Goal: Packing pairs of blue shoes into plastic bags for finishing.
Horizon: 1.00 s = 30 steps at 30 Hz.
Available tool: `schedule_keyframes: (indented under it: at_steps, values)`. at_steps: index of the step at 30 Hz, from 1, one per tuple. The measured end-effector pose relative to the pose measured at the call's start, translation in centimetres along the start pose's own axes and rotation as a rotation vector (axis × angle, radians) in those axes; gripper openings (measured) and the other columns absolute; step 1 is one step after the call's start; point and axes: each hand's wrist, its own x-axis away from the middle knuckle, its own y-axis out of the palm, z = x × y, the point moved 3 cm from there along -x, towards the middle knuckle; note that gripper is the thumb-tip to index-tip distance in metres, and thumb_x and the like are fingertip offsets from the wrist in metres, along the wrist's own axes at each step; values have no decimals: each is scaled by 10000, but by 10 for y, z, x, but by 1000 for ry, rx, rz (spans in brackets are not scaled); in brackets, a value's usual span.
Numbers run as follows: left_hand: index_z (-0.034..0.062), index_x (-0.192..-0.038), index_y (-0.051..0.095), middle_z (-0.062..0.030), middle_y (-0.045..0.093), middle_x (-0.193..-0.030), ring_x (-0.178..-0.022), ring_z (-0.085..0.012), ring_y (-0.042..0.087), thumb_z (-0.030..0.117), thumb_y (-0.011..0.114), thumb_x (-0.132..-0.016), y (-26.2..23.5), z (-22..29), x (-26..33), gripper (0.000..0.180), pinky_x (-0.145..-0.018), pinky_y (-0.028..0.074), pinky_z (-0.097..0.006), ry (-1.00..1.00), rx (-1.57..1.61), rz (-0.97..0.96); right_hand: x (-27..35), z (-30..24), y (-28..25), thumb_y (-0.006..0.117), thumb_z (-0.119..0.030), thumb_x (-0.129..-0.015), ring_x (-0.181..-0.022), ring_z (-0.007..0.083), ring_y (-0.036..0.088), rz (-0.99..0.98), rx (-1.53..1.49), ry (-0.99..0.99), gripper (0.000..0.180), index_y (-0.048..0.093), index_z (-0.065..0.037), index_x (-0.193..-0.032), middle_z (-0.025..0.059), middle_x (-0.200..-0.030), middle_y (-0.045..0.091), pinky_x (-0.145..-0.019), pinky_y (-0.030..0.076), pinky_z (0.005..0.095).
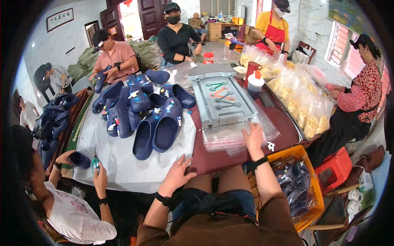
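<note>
- Your left hand (177, 176) is released, its fingers spread and holding nothing, at the near edge of the table, just beside the corner of the white sheet (111, 164).
- Your right hand (253, 137) is loosely opened, fingers apart, at the near right corner of the grey rectangular plastic case (236, 117) and over the clear plastic bags; I cannot tell how firmly it presses.
- The flat stack of clear plastic bags with a pink-red edge strip (221, 142) lies on the burgundy table cover (205, 162), between your hands and partly beneath the case.
- Green, orange and dark grey link-shaped pieces (223, 97) show on the case's top.
- A small white charm (271, 146) sits to the right of your right wrist.
- Ahead of your left hand, navy foam clogs with colourful charms (166, 125) are heaped on the sheet.
- Beyond the case's right side stands a translucent squeeze bottle with an orange cap (255, 84).
- Farther right, clear bags of pale yellow food (301, 102) fill a tray.
- Below your right forearm, a yellow-orange plastic crate (316, 188) holds bagged navy footwear (292, 184).
- On your left, a co-worker in a white top (78, 211) holds a navy clog (79, 160) and a green-handled tool (95, 165).
</note>
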Motion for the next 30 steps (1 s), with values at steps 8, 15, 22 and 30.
schedule_keyframes:
  at_steps: [8,15,22,30]
  values:
    - [86,-1378,579,-313,500,-1428,-1269,-467,503,336,869,-707,17,9,4,773,-1079,423,-496,32,-247,-13,-10,75,-1,811,-430,-765,-1103,371,548,-231,500,245,410,779,-63,-945,191,-1126,601,-900,519,477]
    - [100,-1372,582,-305,510,-1419,-1244,-466,515,305,881,-689,15,8,10,772,-1064,432,-494,73,-210,46,-20,71,-15,815,-264,-762,-1079,351,574,-125,372,270,155,782,-120,-811,123,-1050,646,-899,508,467]
    - [110,-1387,573,-294,491,-1444,-1252,-471,502,277,883,-690,16,9,10,781,-1065,434,-505,69,-210,54,-31,76,-19,773,-322,-810,-1031,325,601,-136,427,305,210,792,-113,-802,104,-984,705,-829,488,489]
    - [114,-1397,574,-294,465,-1470,-1287,-475,482,260,876,-692,15,8,12,781,-1081,426,-508,51,-179,41,-47,57,-29,725,-330,-855,-960,303,608,-41,547,65,252,786,-90,-809,88,-958,716,-812,452,465]
